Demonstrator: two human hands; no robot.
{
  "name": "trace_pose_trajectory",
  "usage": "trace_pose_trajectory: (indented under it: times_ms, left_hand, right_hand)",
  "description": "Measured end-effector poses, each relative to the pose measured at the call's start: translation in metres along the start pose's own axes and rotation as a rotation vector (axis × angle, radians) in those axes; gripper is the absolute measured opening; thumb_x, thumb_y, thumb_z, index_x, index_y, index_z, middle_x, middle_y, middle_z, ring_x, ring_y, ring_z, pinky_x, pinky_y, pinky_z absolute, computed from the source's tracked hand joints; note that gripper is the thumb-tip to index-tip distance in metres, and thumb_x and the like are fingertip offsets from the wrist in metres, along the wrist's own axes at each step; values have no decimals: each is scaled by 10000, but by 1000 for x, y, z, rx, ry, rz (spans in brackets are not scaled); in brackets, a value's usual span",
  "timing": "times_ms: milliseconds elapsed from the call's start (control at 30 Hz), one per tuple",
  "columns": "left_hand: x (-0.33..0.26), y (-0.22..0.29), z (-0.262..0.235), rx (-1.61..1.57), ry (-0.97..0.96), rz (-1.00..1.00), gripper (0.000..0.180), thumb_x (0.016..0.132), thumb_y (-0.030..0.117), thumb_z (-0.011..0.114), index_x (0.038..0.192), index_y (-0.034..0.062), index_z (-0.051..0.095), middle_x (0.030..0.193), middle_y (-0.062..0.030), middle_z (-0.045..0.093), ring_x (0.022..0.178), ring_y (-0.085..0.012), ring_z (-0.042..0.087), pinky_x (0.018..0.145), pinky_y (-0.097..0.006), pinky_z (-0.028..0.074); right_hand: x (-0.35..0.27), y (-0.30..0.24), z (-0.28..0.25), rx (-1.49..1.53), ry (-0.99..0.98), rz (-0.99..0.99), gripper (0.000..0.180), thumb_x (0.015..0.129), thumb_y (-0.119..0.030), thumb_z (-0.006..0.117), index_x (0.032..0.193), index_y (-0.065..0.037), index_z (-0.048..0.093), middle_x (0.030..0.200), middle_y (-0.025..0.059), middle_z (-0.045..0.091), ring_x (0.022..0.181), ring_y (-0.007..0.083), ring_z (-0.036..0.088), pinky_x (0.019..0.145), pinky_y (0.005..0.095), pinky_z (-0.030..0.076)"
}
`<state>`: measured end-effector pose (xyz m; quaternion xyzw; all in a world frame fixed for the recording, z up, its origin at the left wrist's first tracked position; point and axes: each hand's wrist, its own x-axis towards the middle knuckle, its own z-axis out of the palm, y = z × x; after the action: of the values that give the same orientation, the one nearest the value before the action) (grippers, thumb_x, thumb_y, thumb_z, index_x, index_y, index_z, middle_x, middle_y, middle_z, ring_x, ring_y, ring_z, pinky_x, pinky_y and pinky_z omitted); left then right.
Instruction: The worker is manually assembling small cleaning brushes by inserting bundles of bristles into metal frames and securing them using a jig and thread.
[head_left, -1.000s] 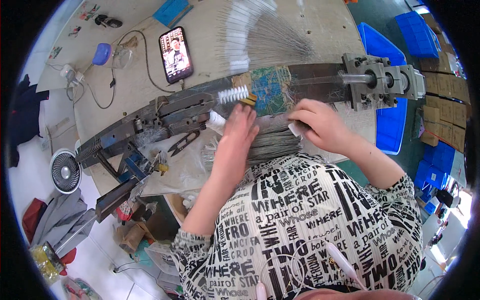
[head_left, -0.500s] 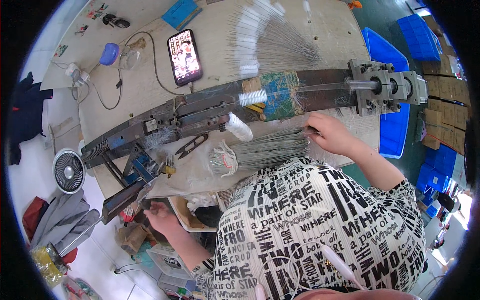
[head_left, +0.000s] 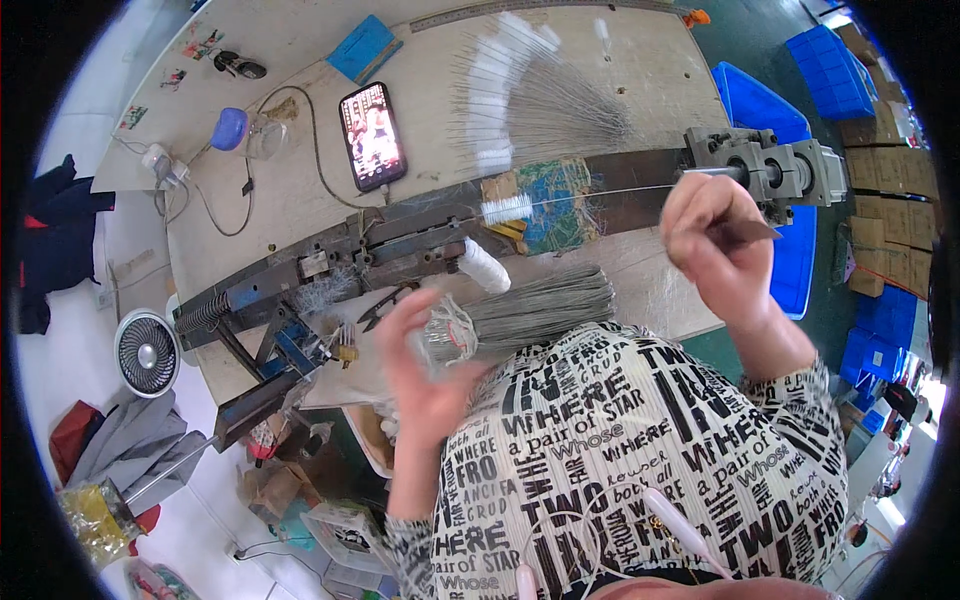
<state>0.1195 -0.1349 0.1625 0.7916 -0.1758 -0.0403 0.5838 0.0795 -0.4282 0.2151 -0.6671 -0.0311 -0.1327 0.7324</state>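
Note:
My left hand is raised in front of me, slightly blurred, its fingers apart and nothing seen in them. Near the end of a bundle of thin grey wires, my right hand is held up with its fingers closed. A small dark flat piece sticks out from that hand; its kind cannot be made out. Beyond the right hand stands a metal clamp head. A white-bristled wire brush lies along the long metal machine bed, its thin stem running toward the clamp head.
Several finished brushes lie fanned out at the back of the table. A lit phone lies left of them. A white thread spool stands beside the machine. A small fan is at the left, a blue bin at the right.
My left hand has risen from below the table edge to beside the wire bundle. My right hand has left the bundle's end and moved up and right, toward the clamp head.

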Motion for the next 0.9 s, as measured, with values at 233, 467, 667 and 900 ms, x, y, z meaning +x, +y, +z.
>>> trace_pose_trajectory:
  times_ms: [233, 467, 667, 900]
  left_hand:
    - [0, -12, 8, -360, -156, -345, 308, 960, 283, 608, 1110, 15, 616, 755, 21, 545, 615, -82, 456, 576, -236, 357]
    - [5, -10, 6, -540, -92, -269, 528, 1022, 490, 389, 1119, 23, 617, 737, 30, 459, 598, -45, 347, 534, -226, 246]
    - [19, -2, 2, -322, -142, -279, 382, 1025, 289, 451, 1148, -9, 656, 799, -25, 543, 682, -72, 469, 602, -210, 353]
    - [23, 4, 15, -293, -210, -327, 234, 1006, 112, 470, 1127, -10, 629, 766, -8, 543, 670, -58, 465, 616, -198, 372]
  right_hand:
    - [36, -19, 47, -318, -312, -198, 325, 875, -62, 655, 1173, 59, 607, 958, 162, 676, 770, 261, 664, 724, 329, 538]
    - [-1, 117, 80, -560, -453, 551, 424, 981, -439, 457, 1073, -58, 620, 991, 202, 652, 947, 398, 617, 806, 451, 482]
    - [32, 33, 19, -1026, -454, -94, 226, 802, -175, 681, 1017, -104, 675, 997, 67, 644, 902, 284, 632, 774, 399, 494]
    - [14, 25, -30, -1606, -620, -14, 83, 715, -79, 616, 792, -107, 603, 749, 22, 604, 775, 228, 627, 705, 377, 463]
